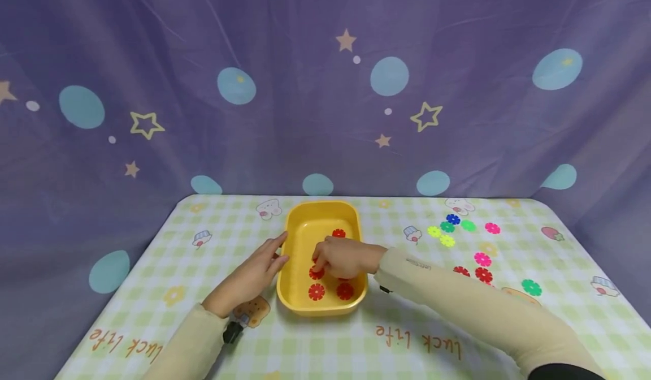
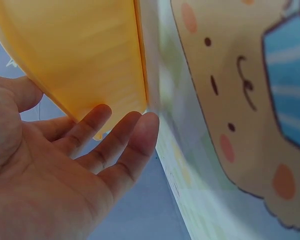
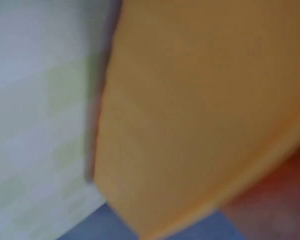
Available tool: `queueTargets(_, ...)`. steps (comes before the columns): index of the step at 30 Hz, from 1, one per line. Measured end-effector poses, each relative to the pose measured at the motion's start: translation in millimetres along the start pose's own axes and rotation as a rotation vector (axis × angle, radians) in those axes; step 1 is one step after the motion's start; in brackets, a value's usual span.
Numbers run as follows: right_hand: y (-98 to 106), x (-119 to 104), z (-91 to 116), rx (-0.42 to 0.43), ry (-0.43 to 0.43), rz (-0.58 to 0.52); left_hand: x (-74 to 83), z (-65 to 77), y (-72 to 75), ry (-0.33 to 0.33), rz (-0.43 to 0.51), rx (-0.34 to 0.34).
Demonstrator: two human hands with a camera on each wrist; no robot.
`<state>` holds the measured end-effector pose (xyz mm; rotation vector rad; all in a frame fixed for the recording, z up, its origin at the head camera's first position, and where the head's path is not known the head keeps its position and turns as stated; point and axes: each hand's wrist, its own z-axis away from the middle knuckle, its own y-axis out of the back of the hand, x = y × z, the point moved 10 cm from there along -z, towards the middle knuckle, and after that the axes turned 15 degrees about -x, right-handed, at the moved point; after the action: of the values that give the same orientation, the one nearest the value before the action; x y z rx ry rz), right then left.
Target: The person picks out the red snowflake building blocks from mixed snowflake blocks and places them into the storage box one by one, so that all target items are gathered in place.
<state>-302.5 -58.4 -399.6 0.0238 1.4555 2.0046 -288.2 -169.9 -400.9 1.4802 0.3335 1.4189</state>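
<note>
A yellow plastic tray (image 1: 300, 306) stands on the table, with several red snowflake discs (image 1: 316, 292) lying on its floor. My right hand (image 1: 346, 257) reaches over the tray's right side, fingers bent down to pinch a red snowflake disc (image 1: 316, 273) near the bottom. In the right wrist view, the tray's outer wall (image 3: 190, 110) hides most of this hand. Against the tray's left side rests my left hand (image 1: 254, 272). The left wrist view shows its loosely extended fingers (image 2: 140, 135) along the outer wall and the thumb at the rim.
To the right lie loose snowflake discs: blue (image 1: 453, 219), light green (image 1: 468, 225), yellow (image 1: 447, 241), pink (image 1: 492, 228), red (image 1: 484, 275) and green (image 1: 531, 288). My right forearm (image 1: 458, 306) passes close in front of some. A checked cloth (image 1: 244, 357) covers the table; a purple curtain (image 1: 305, 142) hangs behind.
</note>
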Motion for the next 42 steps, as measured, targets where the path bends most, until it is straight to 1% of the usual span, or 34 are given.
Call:
queueTargets(2,8.7,-0.9,12.5,0.066,0.051,0.006,-1.5,-0.1,-1.2,0.002,0.009,-0.003)
queueTargets(3,15.3,-0.5,21.9,0.114,0.071,0.014,-2.2,-0.3,-1.5,0.002,0.011,-0.002)
queueTargets(6,37.8,7.8,59.1,0.273,0.099,0.026,-3.0,-0.6,-1.1,0.004,0.010,0.003)
queueTargets(9,51.6,29.5,104.0,0.420,0.061,0.036,-3.1,-0.6,0.4,0.003,0.003,0.008)
queueTargets(12,50.4,62.1,147.5,0.496,-0.019,0.009,-2.8,-0.4,0.6,-0.003,0.003,0.002)
queueTargets(15,35.6,97.4,185.7,0.496,-0.124,-0.044,-1.6,-0.6,0.6,-0.011,0.004,-0.001)
queueTargets(18,10.5,131.3,215.7,0.431,-0.255,-0.129,-2.1,-0.5,0.6,-0.011,0.008,-0.006)
queueTargets(21,-18.6,157.0,238.5,0.368,-0.360,-0.230,-3.3,-0.4,0.2,-0.008,0.010,-0.010)
queueTargets(23,-36.7,167.7,247.9,0.337,-0.404,-0.279,-3.5,-0.4,-0.2,-0.012,0.010,-0.010)
queueTargets(26,-56.9,172.5,251.7,0.328,-0.387,-0.328,-2.8,-0.3,-0.9,-0.025,0.009,-0.007)
queueTargets(28,-64.5,171.8,248.8,0.330,-0.363,-0.345,-3.5,0.0,-0.6,-0.024,0.009,-0.002)
queueTargets(30,-67.7,171.3,244.6,0.340,-0.352,-0.356,-4.2,0.7,0.2,-0.019,0.011,0.002)
queueTargets(33,-70.0,173.4,239.8,0.341,-0.377,-0.368,-4.9,1.3,0.0,-0.011,0.016,0.001)
queueTargets(35,-70.3,174.6,237.5,0.331,-0.388,-0.371,-5.5,1.3,-0.8,-0.002,0.025,-0.006)
queueTargets(38,-70.2,174.9,234.6,0.307,-0.383,-0.371,-6.6,1.5,-1.8,0.015,0.036,-0.015)
queueTargets(42,-69.0,174.9,232.5,0.293,-0.380,-0.357,-5.9,2.0,-1.5,0.009,0.032,-0.010)
